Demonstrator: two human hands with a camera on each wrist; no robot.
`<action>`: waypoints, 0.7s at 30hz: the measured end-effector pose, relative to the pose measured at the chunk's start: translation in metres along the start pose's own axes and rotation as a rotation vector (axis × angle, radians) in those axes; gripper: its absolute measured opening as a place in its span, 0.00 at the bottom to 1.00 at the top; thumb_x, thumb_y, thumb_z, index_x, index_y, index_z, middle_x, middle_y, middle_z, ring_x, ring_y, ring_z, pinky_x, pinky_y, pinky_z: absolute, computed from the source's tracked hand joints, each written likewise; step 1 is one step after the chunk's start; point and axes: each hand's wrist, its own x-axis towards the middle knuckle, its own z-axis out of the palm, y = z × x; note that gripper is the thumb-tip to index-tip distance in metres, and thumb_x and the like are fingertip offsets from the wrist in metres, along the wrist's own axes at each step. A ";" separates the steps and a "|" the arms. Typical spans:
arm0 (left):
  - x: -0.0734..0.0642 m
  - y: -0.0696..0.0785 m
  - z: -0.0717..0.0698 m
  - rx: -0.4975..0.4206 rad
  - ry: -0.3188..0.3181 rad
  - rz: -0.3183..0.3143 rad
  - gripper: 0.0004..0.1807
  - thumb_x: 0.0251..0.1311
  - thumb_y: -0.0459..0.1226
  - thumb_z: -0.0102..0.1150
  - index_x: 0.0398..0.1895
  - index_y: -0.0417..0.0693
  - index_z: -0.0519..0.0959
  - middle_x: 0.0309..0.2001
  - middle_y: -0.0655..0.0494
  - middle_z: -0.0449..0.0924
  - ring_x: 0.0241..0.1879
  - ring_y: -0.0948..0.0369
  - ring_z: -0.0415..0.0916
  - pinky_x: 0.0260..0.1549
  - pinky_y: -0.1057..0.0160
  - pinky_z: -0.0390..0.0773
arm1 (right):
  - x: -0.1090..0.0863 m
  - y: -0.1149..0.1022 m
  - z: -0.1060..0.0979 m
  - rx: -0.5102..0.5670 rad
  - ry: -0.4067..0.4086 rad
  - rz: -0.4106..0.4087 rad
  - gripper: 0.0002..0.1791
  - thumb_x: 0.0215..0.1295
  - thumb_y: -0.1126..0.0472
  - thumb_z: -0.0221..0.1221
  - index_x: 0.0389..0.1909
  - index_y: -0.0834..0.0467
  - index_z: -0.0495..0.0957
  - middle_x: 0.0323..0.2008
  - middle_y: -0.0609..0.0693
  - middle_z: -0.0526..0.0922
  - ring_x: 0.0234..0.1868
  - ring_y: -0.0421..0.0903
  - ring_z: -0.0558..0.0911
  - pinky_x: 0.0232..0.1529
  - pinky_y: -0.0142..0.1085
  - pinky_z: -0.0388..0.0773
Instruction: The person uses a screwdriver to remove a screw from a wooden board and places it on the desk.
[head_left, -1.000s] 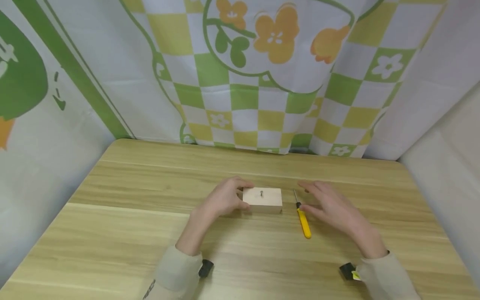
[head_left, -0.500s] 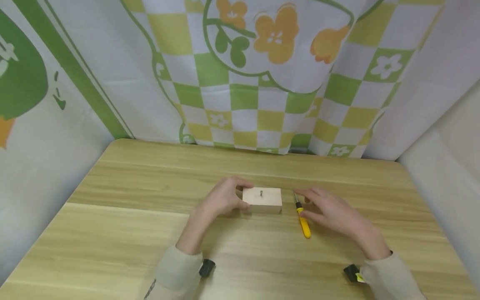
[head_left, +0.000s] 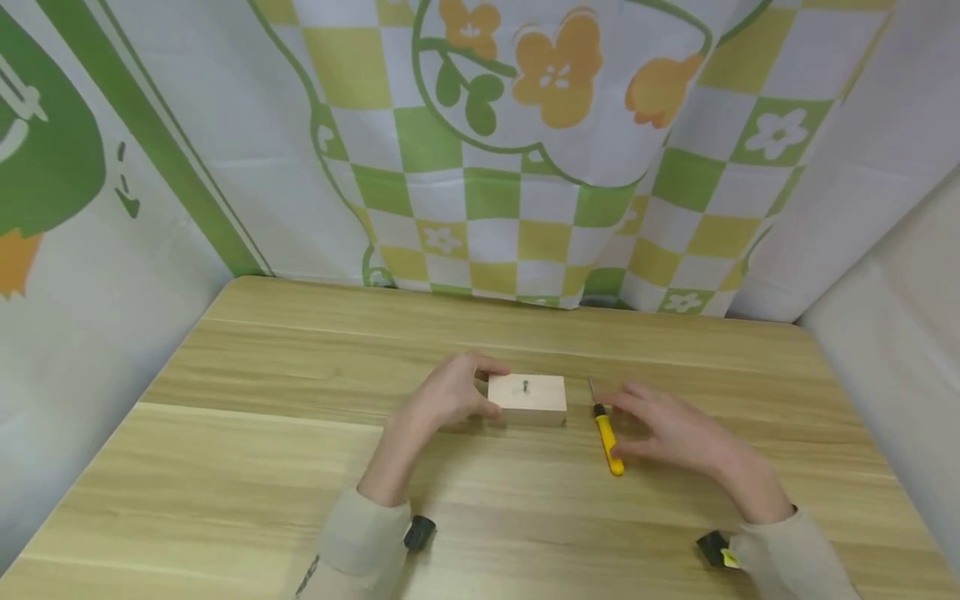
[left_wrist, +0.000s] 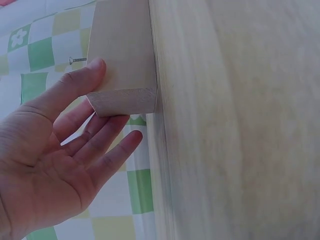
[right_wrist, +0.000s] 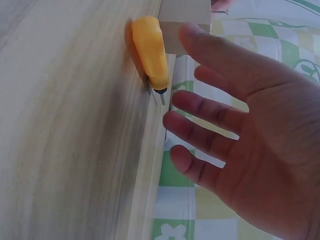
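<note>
A small pale wooden block point(head_left: 534, 400) lies on the table with a metal screw point(head_left: 526, 386) standing partly out of its top. My left hand point(head_left: 446, 393) holds the block's left end, thumb on the near face and fingers round the far side. In the left wrist view the thumb presses the block point(left_wrist: 122, 50) below the screw point(left_wrist: 77, 60). To the right lies a screwdriver point(head_left: 608, 442) with a yellow handle and black collar, its shaft pointing away. My right hand point(head_left: 671, 427) hovers beside it, fingers spread; the right wrist view shows them apart from the handle point(right_wrist: 150, 52).
The wood-grain table point(head_left: 300, 475) ends at a back edge against a hanging cloth point(head_left: 491, 196) with green and yellow checks. White cloth walls point(head_left: 892, 292) flank both sides. A black device point(head_left: 418, 533) sits at each wrist cuff.
My right hand has shifted slightly toward me along the screwdriver, from near its tip to beside the collar and handle. The left hand and block stay put.
</note>
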 end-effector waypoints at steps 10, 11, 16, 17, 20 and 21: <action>0.000 -0.002 0.001 -0.002 0.005 0.002 0.35 0.42 0.34 0.79 0.60 0.53 0.80 0.55 0.51 0.82 0.55 0.54 0.76 0.56 0.53 0.77 | -0.003 -0.003 0.003 -0.005 -0.087 -0.009 0.39 0.50 0.42 0.72 0.64 0.50 0.76 0.44 0.41 0.74 0.42 0.38 0.73 0.44 0.35 0.78; 0.001 -0.002 0.001 -0.002 0.005 0.003 0.35 0.42 0.34 0.79 0.60 0.53 0.80 0.55 0.51 0.82 0.55 0.54 0.76 0.56 0.53 0.77 | -0.003 -0.003 0.003 -0.005 -0.089 -0.013 0.39 0.50 0.42 0.71 0.64 0.51 0.76 0.44 0.41 0.74 0.42 0.38 0.73 0.44 0.35 0.78; 0.001 -0.003 0.001 0.001 0.007 0.008 0.35 0.42 0.35 0.79 0.59 0.53 0.81 0.54 0.52 0.82 0.54 0.55 0.76 0.56 0.54 0.76 | -0.004 -0.005 0.001 -0.007 -0.105 -0.006 0.37 0.50 0.43 0.72 0.63 0.50 0.76 0.44 0.41 0.74 0.43 0.39 0.73 0.46 0.39 0.79; 0.001 -0.003 0.001 0.001 0.007 0.009 0.35 0.42 0.35 0.79 0.59 0.53 0.81 0.54 0.53 0.82 0.54 0.56 0.76 0.56 0.54 0.76 | -0.004 -0.005 0.001 -0.010 -0.108 -0.008 0.37 0.50 0.44 0.72 0.63 0.50 0.76 0.44 0.42 0.74 0.43 0.39 0.73 0.46 0.39 0.79; 0.001 -0.003 0.001 -0.002 0.007 0.010 0.35 0.42 0.35 0.79 0.59 0.53 0.81 0.54 0.53 0.82 0.53 0.56 0.76 0.55 0.54 0.77 | -0.004 -0.005 0.001 -0.018 -0.118 -0.006 0.37 0.49 0.45 0.73 0.63 0.50 0.77 0.44 0.42 0.74 0.42 0.39 0.72 0.44 0.36 0.77; 0.000 -0.003 0.000 -0.004 0.007 0.009 0.35 0.42 0.35 0.79 0.59 0.53 0.81 0.54 0.53 0.82 0.53 0.56 0.76 0.55 0.54 0.77 | -0.004 -0.005 0.002 -0.021 -0.121 -0.003 0.37 0.49 0.46 0.73 0.63 0.51 0.77 0.44 0.42 0.74 0.42 0.39 0.71 0.44 0.35 0.77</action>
